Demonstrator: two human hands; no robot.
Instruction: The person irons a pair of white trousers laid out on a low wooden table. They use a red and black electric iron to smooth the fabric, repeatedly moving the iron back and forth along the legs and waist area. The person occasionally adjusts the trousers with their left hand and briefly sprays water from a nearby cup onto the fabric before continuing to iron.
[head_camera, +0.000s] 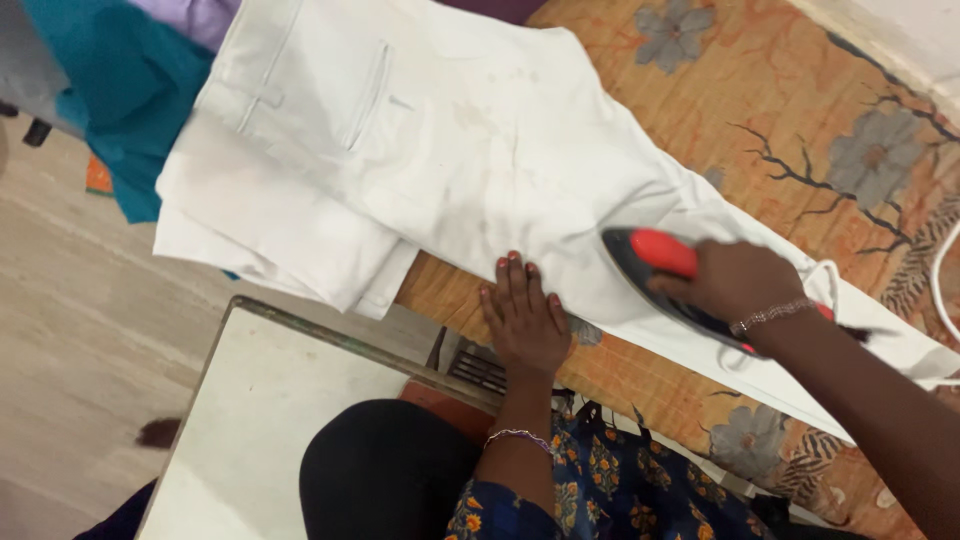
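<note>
Floral cloth (800, 90) covers the board under white trousers (480, 150); left hand (525, 320) lies flat on them, right hand (735, 280) grips the iron (650, 265).

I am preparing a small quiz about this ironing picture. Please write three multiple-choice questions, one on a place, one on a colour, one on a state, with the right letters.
1. Where does the left hand rest?
A. on the lower edge of the white trousers
B. on the teal cloth
C. on the iron

2. What colour is the handle of the iron?
A. blue
B. red
C. green

3. How do the white trousers lie?
A. rolled into a ball
B. hanging from a hook
C. spread flat on the flowered orange cover

Answers:
1 A, its fingers lie flat on the white fabric by the edge.
2 B, the right hand grips a red handle on a dark body.
3 C, they are laid out flat under the iron.
</note>
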